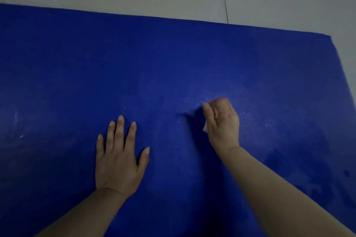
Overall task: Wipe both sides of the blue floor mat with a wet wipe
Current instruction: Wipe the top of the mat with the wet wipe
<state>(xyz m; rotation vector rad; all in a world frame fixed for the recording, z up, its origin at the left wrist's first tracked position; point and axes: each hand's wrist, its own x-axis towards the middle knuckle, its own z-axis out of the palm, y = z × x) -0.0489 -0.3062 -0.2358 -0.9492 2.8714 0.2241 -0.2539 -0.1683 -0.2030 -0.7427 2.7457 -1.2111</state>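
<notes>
Two hands on one blue mat (173, 59): left hand (119, 156) flat, right hand (223, 121) gripping one wipe (205, 127).

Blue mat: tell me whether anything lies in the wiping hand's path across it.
Nothing visible does. The right hand presses the wet wipe onto the blue mat, and the surface ahead is bare. Only the left hand rests flat on the mat, beside it to the left.

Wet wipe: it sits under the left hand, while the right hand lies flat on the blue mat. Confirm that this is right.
Not right: the hands are swapped. In the head view the right hand grips the wet wipe, a white corner showing beside the palm, while the left hand lies flat with fingers spread on the blue mat.
</notes>
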